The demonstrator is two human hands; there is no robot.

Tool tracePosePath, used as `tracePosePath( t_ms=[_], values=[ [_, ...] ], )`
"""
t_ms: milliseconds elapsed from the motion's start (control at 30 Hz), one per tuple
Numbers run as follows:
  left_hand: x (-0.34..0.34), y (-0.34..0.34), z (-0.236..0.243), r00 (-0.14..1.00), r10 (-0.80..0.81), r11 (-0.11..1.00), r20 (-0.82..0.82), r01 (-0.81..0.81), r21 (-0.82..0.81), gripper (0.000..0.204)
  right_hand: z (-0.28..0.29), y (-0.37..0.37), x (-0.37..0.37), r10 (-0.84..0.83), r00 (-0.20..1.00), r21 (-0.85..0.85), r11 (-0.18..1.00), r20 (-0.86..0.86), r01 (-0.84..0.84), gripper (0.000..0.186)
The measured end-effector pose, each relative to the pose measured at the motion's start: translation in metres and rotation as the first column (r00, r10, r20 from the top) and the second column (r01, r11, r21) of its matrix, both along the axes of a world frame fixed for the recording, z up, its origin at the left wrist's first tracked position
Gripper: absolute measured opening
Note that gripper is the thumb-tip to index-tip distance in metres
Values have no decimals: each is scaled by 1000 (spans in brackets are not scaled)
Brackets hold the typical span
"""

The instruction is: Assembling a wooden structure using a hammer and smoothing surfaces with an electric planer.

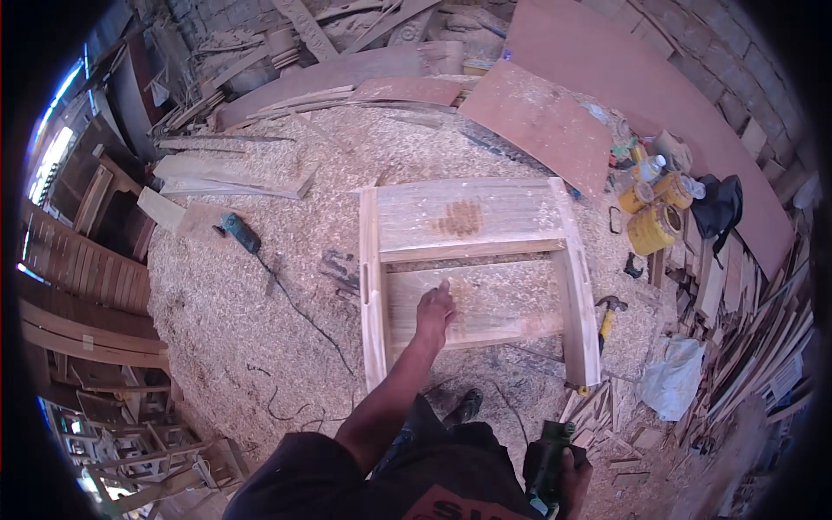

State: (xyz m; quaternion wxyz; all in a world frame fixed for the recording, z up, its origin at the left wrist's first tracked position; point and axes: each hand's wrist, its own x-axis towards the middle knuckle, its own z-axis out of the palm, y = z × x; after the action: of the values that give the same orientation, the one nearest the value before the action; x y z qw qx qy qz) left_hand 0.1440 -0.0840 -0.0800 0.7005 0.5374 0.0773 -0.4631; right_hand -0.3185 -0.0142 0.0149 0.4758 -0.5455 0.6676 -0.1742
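A wooden frame [472, 250] with two upright side posts and wide panels lies in front of me on the shavings. My left hand [436, 308] reaches over its lower panel [520, 295], fingers stretched forward with nothing visible in them. Whether the fingertips touch the wood is hard to tell. Low at the right, beside my body, my right hand [574, 481] grips a green and black power tool [546, 459], away from the frame. The tool's lower end leaves the picture. A brown patch [461, 218] marks the upper panel.
A teal power tool [241, 232] with a cord lies left. Right of the frame are a yellow-handled hammer [608, 321], yellow containers [654, 230], a black bag [719, 208] and a pale plastic sack [672, 377]. Large reddish sheets [542, 121] lean behind. Loose cords cross the shavings near my feet.
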Motion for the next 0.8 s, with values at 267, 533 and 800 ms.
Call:
tracePosePath(
  t_ms=[267, 533, 800],
  values=[
    [88, -112, -41, 890, 378, 899, -256, -419, -127, 59, 17, 14, -50, -227, 972, -175, 956, 64, 235, 41],
    [107, -108, -46, 924, 338, 936, -180, -350, -39, 55, 41, 29, -16, -468, 867, -141, 882, -168, 449, 53],
    [115, -101, -42, 985, 128, 988, -115, -137, -74, 53, 39, 81, 8, -669, 741, -30, 741, 60, 671, 46]
  ],
)
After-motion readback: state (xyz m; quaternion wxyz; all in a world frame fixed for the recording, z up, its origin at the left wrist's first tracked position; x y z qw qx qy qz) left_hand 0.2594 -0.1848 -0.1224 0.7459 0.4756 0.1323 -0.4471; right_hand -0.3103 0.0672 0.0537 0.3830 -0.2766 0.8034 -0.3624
